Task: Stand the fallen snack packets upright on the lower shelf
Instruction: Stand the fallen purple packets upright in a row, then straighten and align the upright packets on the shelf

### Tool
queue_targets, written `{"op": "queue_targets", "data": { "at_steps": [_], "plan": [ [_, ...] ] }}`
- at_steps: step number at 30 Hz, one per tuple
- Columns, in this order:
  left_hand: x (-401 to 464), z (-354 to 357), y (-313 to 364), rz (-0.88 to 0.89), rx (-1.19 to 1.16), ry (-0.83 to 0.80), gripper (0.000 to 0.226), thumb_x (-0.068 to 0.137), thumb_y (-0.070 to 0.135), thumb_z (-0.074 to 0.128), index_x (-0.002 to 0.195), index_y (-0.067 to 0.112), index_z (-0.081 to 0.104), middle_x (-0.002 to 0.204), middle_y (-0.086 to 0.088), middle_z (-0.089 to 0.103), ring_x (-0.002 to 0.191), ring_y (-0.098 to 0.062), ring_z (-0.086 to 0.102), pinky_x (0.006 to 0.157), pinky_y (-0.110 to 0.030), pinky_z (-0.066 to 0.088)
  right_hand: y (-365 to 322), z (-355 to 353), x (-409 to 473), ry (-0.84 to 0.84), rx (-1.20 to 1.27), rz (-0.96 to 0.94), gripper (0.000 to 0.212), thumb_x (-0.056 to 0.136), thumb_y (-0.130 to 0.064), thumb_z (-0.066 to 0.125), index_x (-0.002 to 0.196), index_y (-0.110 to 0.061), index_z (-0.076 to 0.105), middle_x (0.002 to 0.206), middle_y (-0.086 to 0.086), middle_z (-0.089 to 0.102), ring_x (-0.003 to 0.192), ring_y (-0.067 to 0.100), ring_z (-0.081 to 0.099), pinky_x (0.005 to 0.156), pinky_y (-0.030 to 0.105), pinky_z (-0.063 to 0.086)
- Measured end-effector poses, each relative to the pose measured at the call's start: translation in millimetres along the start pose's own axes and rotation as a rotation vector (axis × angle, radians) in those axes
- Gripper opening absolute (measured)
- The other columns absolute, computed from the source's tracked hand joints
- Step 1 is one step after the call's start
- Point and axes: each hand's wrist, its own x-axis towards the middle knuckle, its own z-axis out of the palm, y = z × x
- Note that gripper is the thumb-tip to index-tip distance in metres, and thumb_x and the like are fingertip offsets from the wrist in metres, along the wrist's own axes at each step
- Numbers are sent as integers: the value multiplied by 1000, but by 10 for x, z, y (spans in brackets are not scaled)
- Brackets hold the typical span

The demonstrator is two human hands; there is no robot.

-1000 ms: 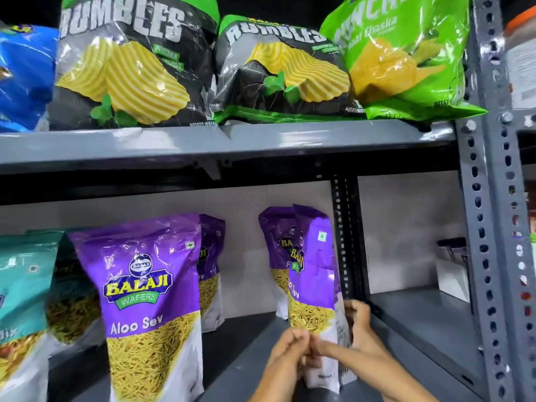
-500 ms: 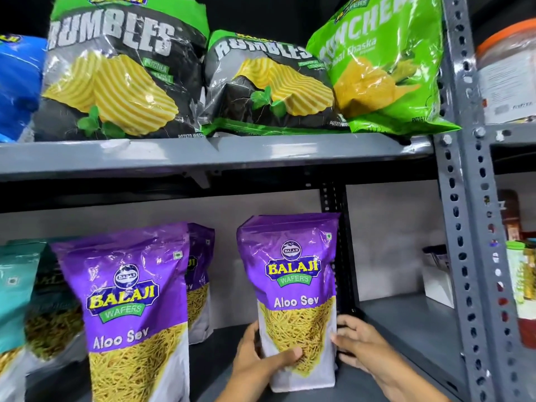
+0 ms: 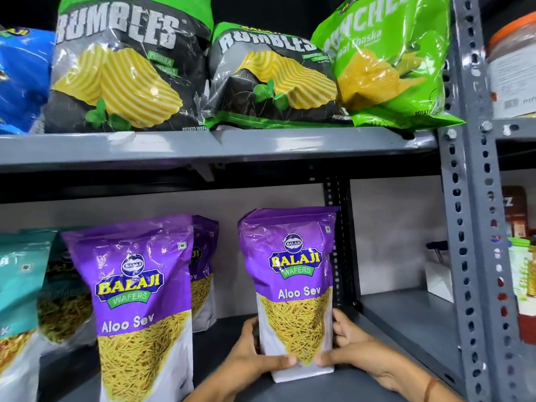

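**Packet upright, held at base**

Both forearms are cut off at the frame's bottom. The Aloo Sev packet (image 3: 293,288) stands upright on the lower shelf (image 3: 412,323), left hand (image 3: 255,358) and right hand (image 3: 348,346) gripping its lower sides, thumbs across the front.

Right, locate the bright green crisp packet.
The bright green crisp packet leans on the upper shelf, right end, between a black Rumbles packet and the grey upright.

Lower shelf (image 3: 406,323): Aloo Sev packet (image 3: 293,285) was stood upright at the right, clasped between left hand (image 3: 252,358) and right hand (image 3: 353,348).
Further left: second Aloo Sev packet (image 3: 139,309) was placed nearer the front, a third packet (image 3: 204,268) behind it.
Upper shelf (image 3: 217,146): chip bags (image 3: 130,71) were set side by side.
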Motion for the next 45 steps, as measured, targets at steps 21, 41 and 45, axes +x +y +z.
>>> {"op": "queue_targets", "data": {
  "at_steps": [21,41,45],
  "plan": [
    [-423,212,157,181,102,197,94,33,60,89,115,39,47,127,17,61,119,0,59,107,-25,46,-139,74,-293,409,-79,-321,105,54,-42,93,140,-38,32,137,-25,51,129,-8,49,103,14,39],
    [-1238,-2089,-338,19,232,139,130,34,42,87,148,19,28,131,0,60,118,-16,61,101,-32,50,-85,2339,617,22,-305,-97,116,43,-61,91,138,-42,28,144,-7,54,132,12,52,113,46,43],
    [-1183,-2130,-390,56,174,150,108,39,37,92,135,15,49,120,4,69,111,-12,67,99,-36,53,64,2355,701,12,-260,-127,88,49,-44,96,123,-50,48,132,-14,64,125,7,59,109,47,46]
  ]
}}
